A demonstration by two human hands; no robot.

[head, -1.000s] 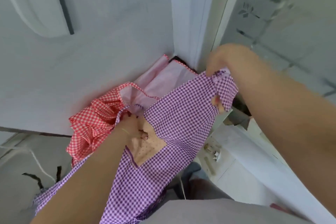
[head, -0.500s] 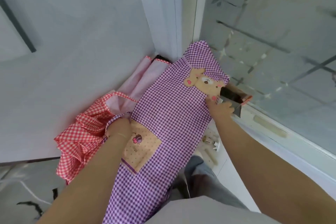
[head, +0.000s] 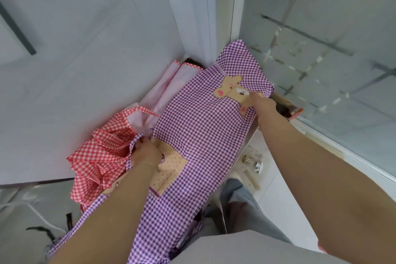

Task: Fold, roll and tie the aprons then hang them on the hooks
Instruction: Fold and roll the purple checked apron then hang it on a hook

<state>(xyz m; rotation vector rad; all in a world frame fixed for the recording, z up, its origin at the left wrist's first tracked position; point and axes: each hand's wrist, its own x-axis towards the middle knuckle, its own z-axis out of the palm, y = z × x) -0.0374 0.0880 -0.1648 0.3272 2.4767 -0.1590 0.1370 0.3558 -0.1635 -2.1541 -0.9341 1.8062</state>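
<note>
A purple checked apron [head: 201,126] lies spread lengthwise in front of me, with a bear patch near its far end and a tan dotted pocket near its left edge. My left hand [head: 144,150] grips the apron's left edge beside the pocket, fingers curled over the hem. My right hand [head: 262,102] rests on the bear patch at the apron's right edge, fingers stretched forward; whether they pinch the cloth is hidden. A red checked apron [head: 102,152] lies bunched under the purple one on the left, its pale pink lining [head: 169,83] showing beyond.
A white wall [head: 85,49] rises on the left and a frosted glass panel [head: 321,49] on the right, meeting at a white corner post [head: 205,17]. Small items [head: 252,161] lie on the white floor by my grey trouser leg [head: 242,199]. No hooks are in view.
The right hand lowered the apron's top end, and the purple apron now lies spread flat with the bear patch facing up. The left hand stayed at the left edge.
</note>
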